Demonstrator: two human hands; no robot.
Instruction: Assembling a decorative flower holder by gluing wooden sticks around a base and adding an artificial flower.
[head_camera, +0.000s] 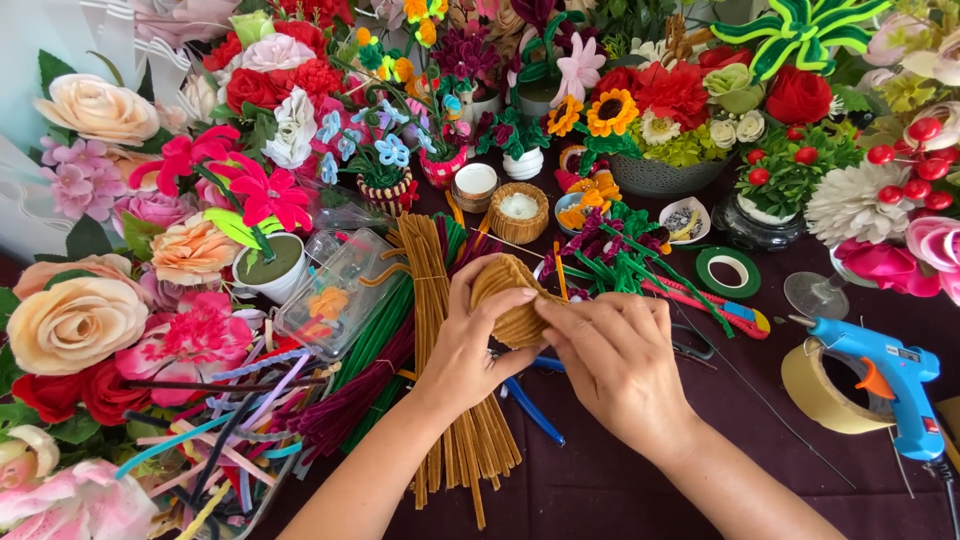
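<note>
Holding a coiled tan pipe-cleaner piece (510, 300) above the dark counter (600, 490), both hands meet at the middle of the view. The left hand (468, 340) wraps it from the left, fingers (490, 278) curled over the top and thumb pressed on its front. The right hand (615, 350) comes in from the right, fingers (560, 312) pinched together on the coil's right edge; its fingertips hide what lies beneath them, so the far side of the piece cannot be made out. Under the wrists lies a bundle of tan pipe cleaners (460, 420), partly covered by the left forearm, and a blue-handled tool (530, 408) whose head is hidden under the hands. To the right a blue glue gun (890, 375) rests against a tape roll (815, 395); its cord is cut off at the edge. Artificial flowers (190, 200) crowd the back and left.
</note>
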